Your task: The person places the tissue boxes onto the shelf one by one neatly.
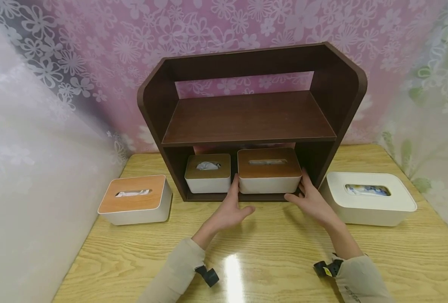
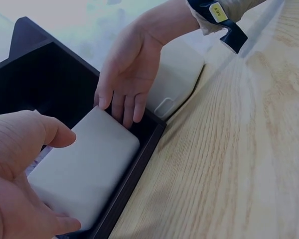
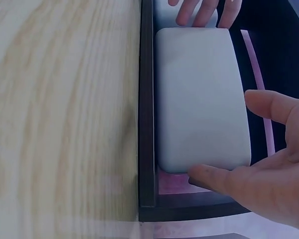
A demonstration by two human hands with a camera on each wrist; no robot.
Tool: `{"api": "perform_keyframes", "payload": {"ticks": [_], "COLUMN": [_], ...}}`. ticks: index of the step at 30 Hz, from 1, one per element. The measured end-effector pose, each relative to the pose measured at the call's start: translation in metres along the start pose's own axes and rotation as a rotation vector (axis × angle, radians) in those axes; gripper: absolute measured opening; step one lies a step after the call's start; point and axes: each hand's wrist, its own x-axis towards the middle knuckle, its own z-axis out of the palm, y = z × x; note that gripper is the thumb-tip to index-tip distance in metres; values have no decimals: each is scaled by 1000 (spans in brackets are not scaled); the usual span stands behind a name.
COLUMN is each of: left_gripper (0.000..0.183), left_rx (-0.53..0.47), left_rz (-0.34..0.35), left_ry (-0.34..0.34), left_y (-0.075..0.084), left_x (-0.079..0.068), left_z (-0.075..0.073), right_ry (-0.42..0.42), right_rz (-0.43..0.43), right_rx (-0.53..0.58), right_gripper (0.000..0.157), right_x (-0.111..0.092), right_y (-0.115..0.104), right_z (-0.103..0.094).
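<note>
The larger brown-lidded box [image 1: 269, 185] sits in the right part of the lower compartment of the dark shelf unit [image 1: 248, 118], its long side facing the near edge. The left hand [image 1: 229, 213] is at its left end and the right hand [image 1: 310, 203] at its right end, both with fingers spread and extended, neither curled round anything; this two-ended placement probably serves to steady or line up the box evenly. The left fingers reach into the narrow gap beside the smaller brown-lidded box [image 1: 210, 185], likely because there is little other room on that side. How firmly the fingertips press is hard to judge, since some of them are hidden behind the box ends. Counted together, there are four tissue boxes: two inside the shelf unit, and two outside on the wooden table [image 1: 277, 261], namely the orange-lidded box [image 1: 134, 204] to the left and the all-white box [image 1: 371, 210] to the right. Three have wood-look lids and one a white lid. The one shelf unit has two levels, the upper one bare.
</note>
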Motion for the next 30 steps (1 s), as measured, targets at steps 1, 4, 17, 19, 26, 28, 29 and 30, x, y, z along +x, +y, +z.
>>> {"api": "perform_keyframes", "payload": {"ticks": [1,4,17,19,26,28,29,30], "left_gripper": [103,101,96,95,91,90,89,89], "left_rx": [-2,-9,31,35,8,16,21,31], "left_rz": [-1,0,42,48,54,61,66,70], "left_ry": [0,-6,-49,-52,-30,-24,-21,-18], "left_y": [0,0,8,10,21,24,25,26], "left_x": [-1,-4,-25,-29,-50,-58,-62,-66], "left_z": [0,-1,-5,-7,-16,-20,-21,-23], "right_ry": [-6,-17,-25,-23,-49,-56,-58,-59], "right_rz": [-4,-8,14,12,32,25,19,12], "right_rx": [0,-10,-44,-42,-78,-88,-91,-95], "right_gripper": [101,100,100,100,98,96,96,95], "right_x": [-1,-5,-19,-21,-31,-34,-36,-38], "right_y": [0,-1,-6,-6,-10,-12,-13,-15], "right_z": [0,-1,3,3,8,11,13,14]}}
